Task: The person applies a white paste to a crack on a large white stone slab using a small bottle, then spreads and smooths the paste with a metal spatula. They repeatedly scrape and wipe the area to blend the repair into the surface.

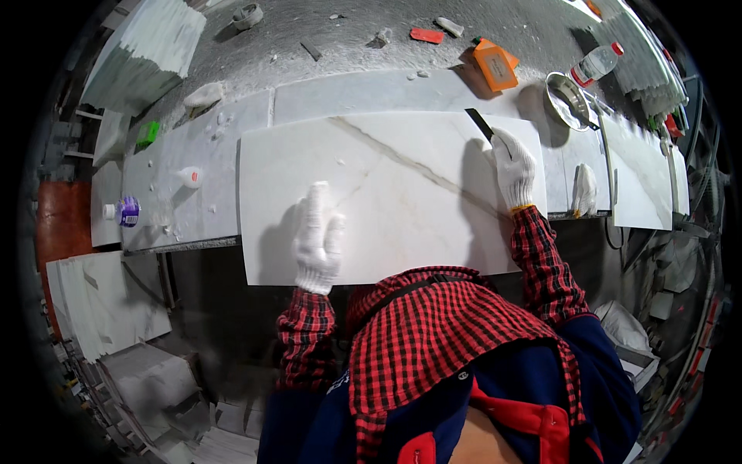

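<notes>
A white marble slab (402, 193) with a grey-brown vein lies across the bench in front of me. My left hand (318, 236), in a white knitted glove, is over the slab's left part with its fingers stretched out; whether it touches the surface I cannot tell. At the slab's far right, my right hand (513, 166), gloved the same way, is closed round a thin dark flat strip (479, 124). The strip points away to the upper left; its lower end is hidden in the glove.
Beyond the slab stand an orange box (495, 66), a metal bowl (568, 100) and a plastic bottle (597, 65). At the left are a purple-labelled bottle (127, 211), a white bottle (190, 177) and a green block (147, 134). Stacked slabs (147, 58) rise at the far left.
</notes>
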Demonstrator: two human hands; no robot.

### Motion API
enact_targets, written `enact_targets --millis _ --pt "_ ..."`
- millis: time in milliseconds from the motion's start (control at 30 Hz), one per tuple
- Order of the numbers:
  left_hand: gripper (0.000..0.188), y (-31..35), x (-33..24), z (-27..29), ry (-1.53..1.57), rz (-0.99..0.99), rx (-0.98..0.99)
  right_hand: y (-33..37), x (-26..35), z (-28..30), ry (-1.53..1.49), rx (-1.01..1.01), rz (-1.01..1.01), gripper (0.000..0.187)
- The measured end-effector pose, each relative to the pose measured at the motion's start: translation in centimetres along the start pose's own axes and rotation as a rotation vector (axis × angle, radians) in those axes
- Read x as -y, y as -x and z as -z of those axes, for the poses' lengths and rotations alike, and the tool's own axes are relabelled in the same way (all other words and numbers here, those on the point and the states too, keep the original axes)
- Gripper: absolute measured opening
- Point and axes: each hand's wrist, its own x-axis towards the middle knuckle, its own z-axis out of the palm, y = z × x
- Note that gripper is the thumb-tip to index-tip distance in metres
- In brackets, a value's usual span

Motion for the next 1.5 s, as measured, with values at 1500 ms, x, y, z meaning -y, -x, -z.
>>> enact_targets --millis 1500 --pt "0.072 -11.3 3.3 -7.2 0.972 0.3 -0.39 -0.1 -1.1 -0.4 0.038 -0.047 -0.005 0.021"
